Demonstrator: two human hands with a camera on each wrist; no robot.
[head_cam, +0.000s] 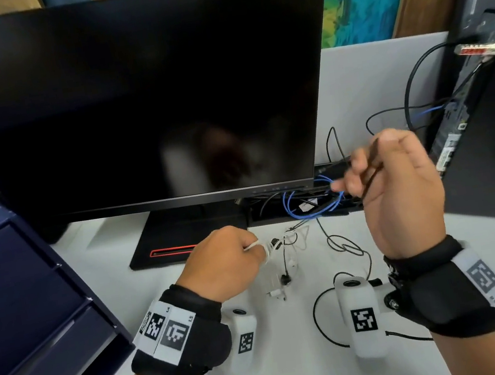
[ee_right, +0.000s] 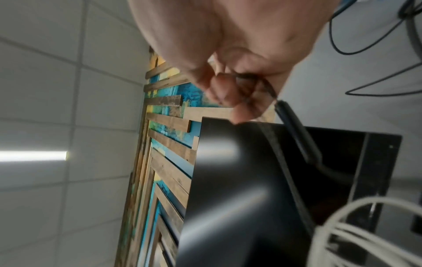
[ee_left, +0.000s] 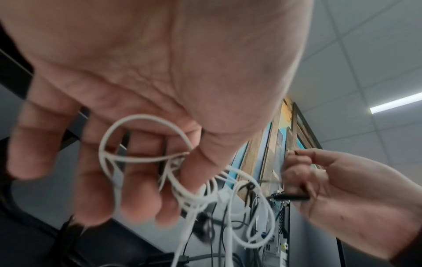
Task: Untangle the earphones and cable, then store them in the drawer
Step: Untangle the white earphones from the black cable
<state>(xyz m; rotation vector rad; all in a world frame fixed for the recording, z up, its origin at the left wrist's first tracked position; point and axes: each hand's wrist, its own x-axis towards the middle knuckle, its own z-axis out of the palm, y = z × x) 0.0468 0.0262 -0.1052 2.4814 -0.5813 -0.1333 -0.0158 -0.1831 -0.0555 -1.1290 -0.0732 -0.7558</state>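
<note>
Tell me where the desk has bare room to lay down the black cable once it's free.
Bare desk shows between the blue drawer unit and the monitor base. The near edge between both wrists is also free. Crowded: the white earphones beside the left hand, and black cable loops below the right hand.

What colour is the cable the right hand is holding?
Black, pinched in the right hand; clearest in the head view.

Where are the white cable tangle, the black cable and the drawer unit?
white cable tangle point(ee_left: 194, 196), left wrist view, knot by the left thumb.
black cable point(head_cam: 371, 171), head view, strand crossing the right palm.
drawer unit point(head_cam: 15, 283), head view, blue drawer front.
</note>
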